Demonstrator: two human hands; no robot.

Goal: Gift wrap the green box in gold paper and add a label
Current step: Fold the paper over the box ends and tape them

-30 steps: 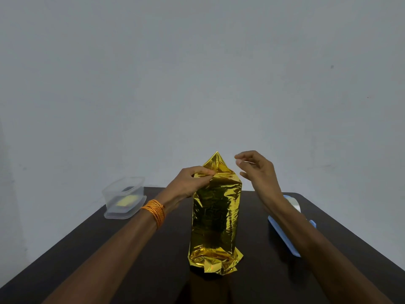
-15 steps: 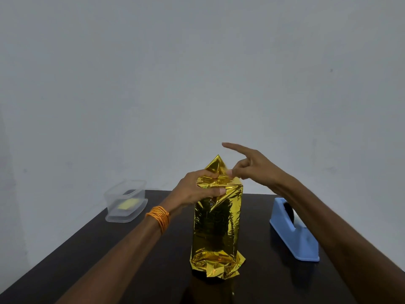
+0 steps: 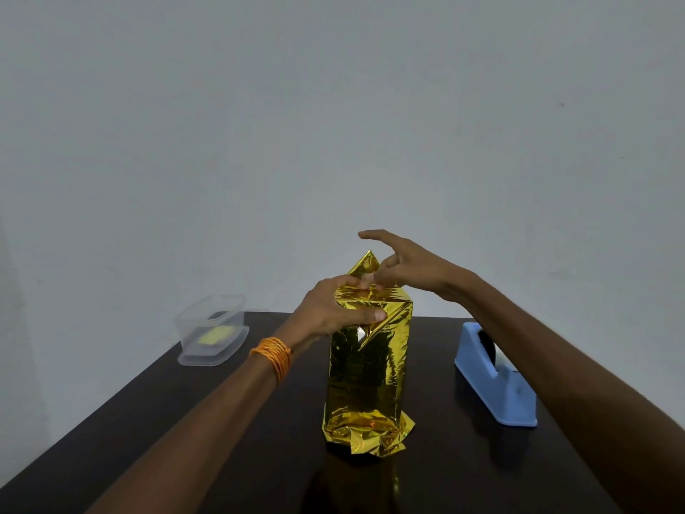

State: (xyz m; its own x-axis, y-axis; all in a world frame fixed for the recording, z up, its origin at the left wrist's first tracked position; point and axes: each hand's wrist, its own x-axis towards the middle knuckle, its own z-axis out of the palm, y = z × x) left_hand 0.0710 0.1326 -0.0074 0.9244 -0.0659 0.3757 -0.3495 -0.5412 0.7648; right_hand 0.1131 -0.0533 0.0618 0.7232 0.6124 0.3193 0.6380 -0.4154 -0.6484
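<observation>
Dark worktop (image 3: 185, 439), centre: the gold-wrapped box (image 3: 367, 376) stands on end, long axis vertical, crumpled folds at its base. At its top, the left hand (image 3: 330, 313) grips the box, thumb on the near face, fingers over the top edge. The right hand (image 3: 415, 268) reaches in, forefinger straight, other fingers curled onto the top fold; whether they pinch the paper cannot be told. A triangular flap (image 3: 365, 265) points straight up. Right: blue tape dispenser (image 3: 489, 380). Far left corner: clear plastic tub (image 3: 211, 328).
</observation>
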